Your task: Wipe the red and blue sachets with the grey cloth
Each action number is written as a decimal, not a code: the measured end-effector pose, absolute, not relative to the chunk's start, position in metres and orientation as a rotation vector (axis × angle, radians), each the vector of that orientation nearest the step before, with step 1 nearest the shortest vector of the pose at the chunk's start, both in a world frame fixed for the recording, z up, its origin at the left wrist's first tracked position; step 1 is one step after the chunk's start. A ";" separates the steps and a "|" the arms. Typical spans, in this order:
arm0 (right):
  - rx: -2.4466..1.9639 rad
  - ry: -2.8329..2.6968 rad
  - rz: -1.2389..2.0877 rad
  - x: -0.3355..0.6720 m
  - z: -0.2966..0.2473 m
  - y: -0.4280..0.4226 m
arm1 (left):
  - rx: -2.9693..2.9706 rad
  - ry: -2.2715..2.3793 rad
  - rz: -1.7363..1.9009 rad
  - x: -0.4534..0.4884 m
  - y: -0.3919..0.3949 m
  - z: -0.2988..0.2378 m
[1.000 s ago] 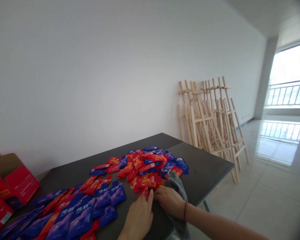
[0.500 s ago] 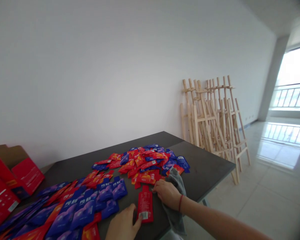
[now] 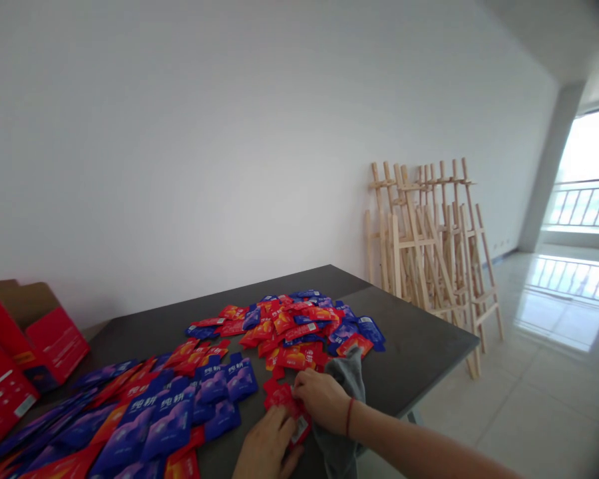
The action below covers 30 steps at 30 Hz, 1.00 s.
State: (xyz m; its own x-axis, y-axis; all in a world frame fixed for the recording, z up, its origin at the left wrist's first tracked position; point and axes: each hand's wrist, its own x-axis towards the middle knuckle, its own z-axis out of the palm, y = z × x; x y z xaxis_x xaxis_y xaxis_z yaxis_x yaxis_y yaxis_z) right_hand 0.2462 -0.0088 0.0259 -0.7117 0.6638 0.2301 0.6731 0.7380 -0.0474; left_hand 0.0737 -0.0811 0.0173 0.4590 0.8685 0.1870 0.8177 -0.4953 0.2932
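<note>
A red pouch (image 3: 299, 426) with a white barcode label lies on the dark table near its front edge, partly covered by both hands. My left hand (image 3: 272, 442) is on its left side, fingers bent over the pouch and thumb at the lower end. My right hand (image 3: 324, 399), wearing a thin red band at the wrist, holds a grey cloth (image 3: 347, 376) that drapes behind the hand and down over the edge. Its fingertips touch the pouch's upper right part. Just beyond lies a loose heap of red and blue pouches (image 3: 284, 326).
To the left, overlapping rows of blue and red pouches (image 3: 170, 419) cover the dark table (image 3: 409, 326). Open red cardboard boxes (image 3: 54, 339) stand at the far left. Several wooden easels (image 3: 419, 246) lean by the white wall beyond the table's right side.
My left hand has moved right and onto the pouch. My right hand has shifted slightly left over the pouch with the cloth. The pouch is now more covered and tilted.
</note>
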 end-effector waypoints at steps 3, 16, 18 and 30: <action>-1.108 -2.741 -0.105 0.234 0.033 0.005 | 2.553 1.501 0.455 0.071 -0.081 0.020; -0.935 -2.745 -0.057 0.234 0.021 -0.006 | 2.624 1.313 0.520 0.062 -0.077 0.006; -0.825 -2.750 0.051 0.252 0.023 -0.011 | 2.621 1.282 0.534 0.061 -0.076 0.008; -0.915 -2.516 0.247 0.231 0.041 0.009 | 2.291 1.492 0.918 0.050 -0.057 0.008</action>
